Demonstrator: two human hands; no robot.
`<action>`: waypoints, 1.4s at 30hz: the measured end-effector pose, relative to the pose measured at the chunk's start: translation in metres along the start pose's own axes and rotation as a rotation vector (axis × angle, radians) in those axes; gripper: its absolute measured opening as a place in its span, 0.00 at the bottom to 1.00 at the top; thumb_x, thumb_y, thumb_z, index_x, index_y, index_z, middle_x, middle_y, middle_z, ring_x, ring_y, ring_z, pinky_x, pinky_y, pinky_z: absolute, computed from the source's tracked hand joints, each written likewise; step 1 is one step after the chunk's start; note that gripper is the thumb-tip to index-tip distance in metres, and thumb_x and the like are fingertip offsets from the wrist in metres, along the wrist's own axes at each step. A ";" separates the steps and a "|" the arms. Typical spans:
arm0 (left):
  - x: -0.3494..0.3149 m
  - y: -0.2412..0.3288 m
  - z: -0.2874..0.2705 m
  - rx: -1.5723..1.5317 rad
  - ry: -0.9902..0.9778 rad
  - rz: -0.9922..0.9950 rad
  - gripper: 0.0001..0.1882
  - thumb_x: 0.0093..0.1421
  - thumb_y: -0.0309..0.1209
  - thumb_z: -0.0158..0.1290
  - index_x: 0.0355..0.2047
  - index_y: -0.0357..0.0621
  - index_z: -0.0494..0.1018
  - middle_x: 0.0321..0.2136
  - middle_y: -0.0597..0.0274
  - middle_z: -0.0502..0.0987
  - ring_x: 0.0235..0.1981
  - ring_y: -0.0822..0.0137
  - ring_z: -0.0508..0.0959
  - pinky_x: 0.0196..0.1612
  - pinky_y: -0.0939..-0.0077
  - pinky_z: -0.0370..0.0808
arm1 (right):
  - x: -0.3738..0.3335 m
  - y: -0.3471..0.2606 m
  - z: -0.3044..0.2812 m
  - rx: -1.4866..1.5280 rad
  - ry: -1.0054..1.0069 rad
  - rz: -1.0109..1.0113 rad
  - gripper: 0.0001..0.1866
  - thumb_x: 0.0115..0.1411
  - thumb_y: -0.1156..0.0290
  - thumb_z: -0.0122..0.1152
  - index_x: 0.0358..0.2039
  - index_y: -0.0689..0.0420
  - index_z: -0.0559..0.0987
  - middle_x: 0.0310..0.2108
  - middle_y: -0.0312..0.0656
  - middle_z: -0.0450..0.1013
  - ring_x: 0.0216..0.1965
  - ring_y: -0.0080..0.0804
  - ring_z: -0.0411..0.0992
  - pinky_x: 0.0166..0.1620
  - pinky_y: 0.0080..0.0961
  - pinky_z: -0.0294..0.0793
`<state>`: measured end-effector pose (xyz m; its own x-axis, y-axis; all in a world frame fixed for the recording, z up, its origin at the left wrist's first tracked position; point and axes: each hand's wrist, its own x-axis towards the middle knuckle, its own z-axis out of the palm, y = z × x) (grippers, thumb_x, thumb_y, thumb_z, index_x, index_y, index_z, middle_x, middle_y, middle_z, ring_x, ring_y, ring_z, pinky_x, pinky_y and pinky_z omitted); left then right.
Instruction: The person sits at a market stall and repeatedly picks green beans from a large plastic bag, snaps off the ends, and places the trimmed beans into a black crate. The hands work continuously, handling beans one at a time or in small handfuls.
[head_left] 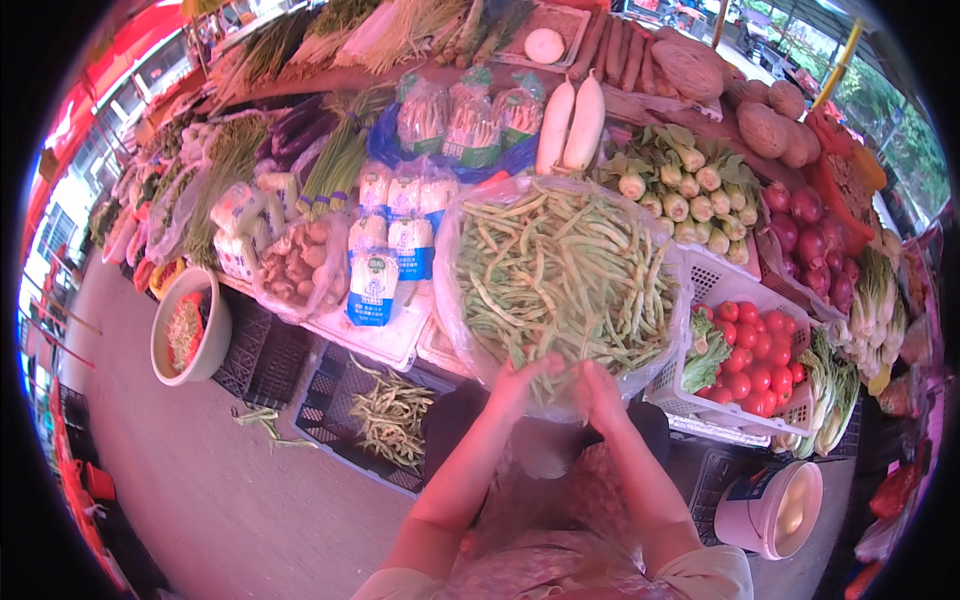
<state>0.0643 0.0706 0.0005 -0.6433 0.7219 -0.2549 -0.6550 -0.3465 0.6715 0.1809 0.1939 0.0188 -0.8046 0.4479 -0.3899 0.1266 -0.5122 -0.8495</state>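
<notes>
Market stall bench (380, 345) crowded with vegetables: both the left hand (520, 385) and right hand (600, 388) grip the near edge of the clear bag of green beans (560, 280). Sorting likely goes best with the plastic rim held taut and low, beside the tomato basket (745, 300).

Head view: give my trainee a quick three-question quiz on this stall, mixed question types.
1. True or false: both hands are at the near edge of the bean bag.
2. What lies in the white crate right of the beans? A) tomatoes B) eggs C) corn
3. Fill in: discarded beans lie on a black ____ down to the left.

Key
1. True.
2. A: red tomatoes, with some greens.
3. Crate.
</notes>
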 end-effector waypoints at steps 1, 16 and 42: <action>-0.010 -0.005 0.003 0.005 -0.009 -0.011 0.13 0.59 0.26 0.55 0.44 0.37 0.71 0.34 0.59 0.78 0.36 0.66 0.78 0.39 0.76 0.73 | -0.012 0.003 -0.007 0.028 -0.029 0.045 0.16 0.69 0.54 0.45 0.37 0.54 0.71 0.15 0.26 0.53 0.12 0.15 0.49 0.15 0.15 0.49; -0.105 -0.006 0.059 0.115 0.025 0.065 0.10 0.58 0.26 0.55 0.40 0.38 0.72 0.31 0.63 0.76 0.33 0.69 0.75 0.40 0.74 0.71 | -0.092 0.007 -0.002 -0.121 -0.170 -0.122 0.21 0.70 0.50 0.40 0.37 0.55 0.74 0.13 0.31 0.59 0.12 0.19 0.55 0.16 0.18 0.52; -0.147 -0.053 0.022 -0.033 0.207 -0.226 0.10 0.59 0.28 0.53 0.40 0.36 0.74 0.41 0.56 0.78 0.44 0.64 0.77 0.47 0.71 0.74 | -0.130 0.058 -0.013 -0.757 -0.138 -0.125 0.23 0.68 0.53 0.44 0.52 0.58 0.70 0.49 0.56 0.72 0.51 0.49 0.72 0.54 0.36 0.67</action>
<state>0.2022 -0.0044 0.0179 -0.5443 0.6472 -0.5337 -0.8013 -0.2128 0.5592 0.2999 0.1156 0.0158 -0.8976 0.3487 -0.2698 0.3519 0.1981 -0.9148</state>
